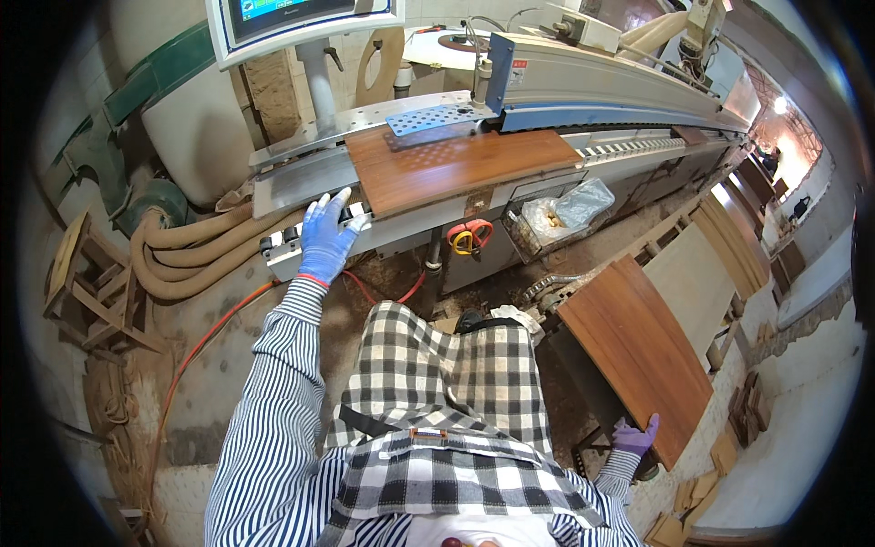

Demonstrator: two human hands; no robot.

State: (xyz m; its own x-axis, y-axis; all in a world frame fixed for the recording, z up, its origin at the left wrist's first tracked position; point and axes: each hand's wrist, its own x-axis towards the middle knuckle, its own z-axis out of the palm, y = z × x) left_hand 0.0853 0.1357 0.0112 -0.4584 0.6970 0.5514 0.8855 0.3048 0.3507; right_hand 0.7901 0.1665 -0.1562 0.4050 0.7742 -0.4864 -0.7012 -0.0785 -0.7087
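Note:
My left hand [329, 239], in a blue glove, lies with its fingers stretched out on the roller edge of a long edge-banding machine [583, 87]. Just right of its fingertips, a brown wood-grain panel [456, 169] rests flat on the machine bed, partly under a blue perforated guard [433, 119]. Low on the right, my right hand [633, 437], in a purple glove, grips the near edge of a second wood-grain panel [638, 351]. One finger shows over that panel's top face; the others are partly hidden. This panel lies over a greyish board [693, 283].
A screen [301, 20] on a post stands at the far left. Thick ribbed hoses [196, 260] and a wooden stool [100, 283] are at left. Below the bed hang red and yellow rings [469, 237] beside a bin with plastic bags [565, 214]. Wood offcuts [702, 483] lie lower right.

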